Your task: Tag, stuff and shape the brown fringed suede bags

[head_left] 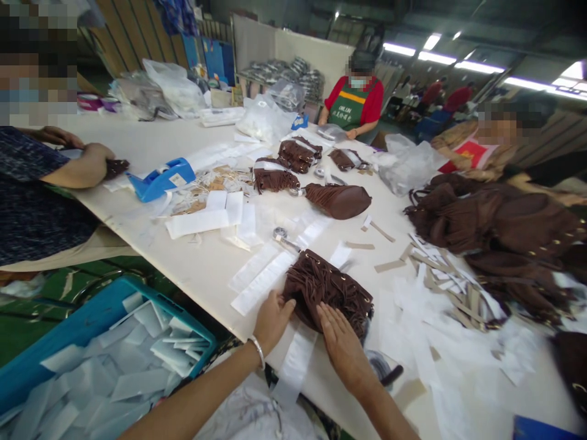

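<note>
Fringed bag [328, 287]: brown, lies on the white worktop [202, 269] close to its near edge, under both hands.

Left hand [273, 321]: bracelet [257, 349] on the wrist; fingers curled into the fringe at the bag's left side, holding it.

Right hand [342, 345]: laid flat on the bag's near side, fingers straight and close together, gripping nothing.

Paper strips [261, 281]: white, long, just beside the bag on its left; one more runs over the near edge between the two forearms.

Paper scraps [449, 287]: white and tan, heaped to the right of the bag.

Pile of bags [504, 226]: brown, toward the right edge.

Smooth bag [339, 200]: brown, mid-worktop, well apart from the hands; further fringed pieces behind it.

Tape dispenser [160, 178]: blue, near the left edge.

Co-worker's hand [92, 165]: at the left edge, resting on a dark piece.

Bin [105, 318]: blue, below the worktop's near left edge, full of white paper.

Person in a green apron [355, 104]: at the far edge.
</note>
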Tool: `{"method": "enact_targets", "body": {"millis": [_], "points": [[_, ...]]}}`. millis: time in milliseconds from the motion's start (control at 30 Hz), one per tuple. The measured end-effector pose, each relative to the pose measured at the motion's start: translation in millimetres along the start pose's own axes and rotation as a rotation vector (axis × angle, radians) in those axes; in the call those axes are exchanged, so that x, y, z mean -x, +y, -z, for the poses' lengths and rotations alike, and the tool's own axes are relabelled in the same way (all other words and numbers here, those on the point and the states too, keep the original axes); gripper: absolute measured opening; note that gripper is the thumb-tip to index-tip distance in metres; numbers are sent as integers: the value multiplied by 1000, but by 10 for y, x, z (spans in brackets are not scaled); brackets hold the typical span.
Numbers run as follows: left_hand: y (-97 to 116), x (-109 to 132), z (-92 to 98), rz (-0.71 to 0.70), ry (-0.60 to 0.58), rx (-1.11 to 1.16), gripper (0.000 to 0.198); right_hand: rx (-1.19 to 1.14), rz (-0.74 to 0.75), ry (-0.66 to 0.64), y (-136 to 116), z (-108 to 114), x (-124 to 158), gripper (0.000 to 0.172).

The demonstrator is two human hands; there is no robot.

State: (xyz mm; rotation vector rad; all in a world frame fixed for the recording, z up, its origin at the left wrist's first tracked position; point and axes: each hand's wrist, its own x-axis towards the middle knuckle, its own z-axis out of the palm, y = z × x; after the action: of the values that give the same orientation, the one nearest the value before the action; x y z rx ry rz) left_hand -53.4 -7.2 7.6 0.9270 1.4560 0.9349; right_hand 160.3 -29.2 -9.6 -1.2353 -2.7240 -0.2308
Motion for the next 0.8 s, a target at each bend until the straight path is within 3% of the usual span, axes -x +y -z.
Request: {"method": "enact_targets", "body": {"millis": [100,167,233,400,500,667,800], "points": [[5,-123,28,-223,120,-327,52,7,10,15,-11,-25,3,61],[3,-211,-19,-303,103,-490,40,25,1,16,-35,-35,-1,60],[0,-294,-46,-294,64,-494,28,35,-7,7,-49,-40,-3,59],[15,-430,138,-300,-64,-384,36,17,-22,-5,-5,-64,53,62],[-14,-452,219,-266,-125,-280,30,9,-42,-12,12,-95,110,65],[-102,-448,215,-138,-88,-204,18,5,-39,2,-44,-78,120,71],[94,-305,309,-153,-60,-285,15,-2,-48,24,-93,-26,81,70]]}}
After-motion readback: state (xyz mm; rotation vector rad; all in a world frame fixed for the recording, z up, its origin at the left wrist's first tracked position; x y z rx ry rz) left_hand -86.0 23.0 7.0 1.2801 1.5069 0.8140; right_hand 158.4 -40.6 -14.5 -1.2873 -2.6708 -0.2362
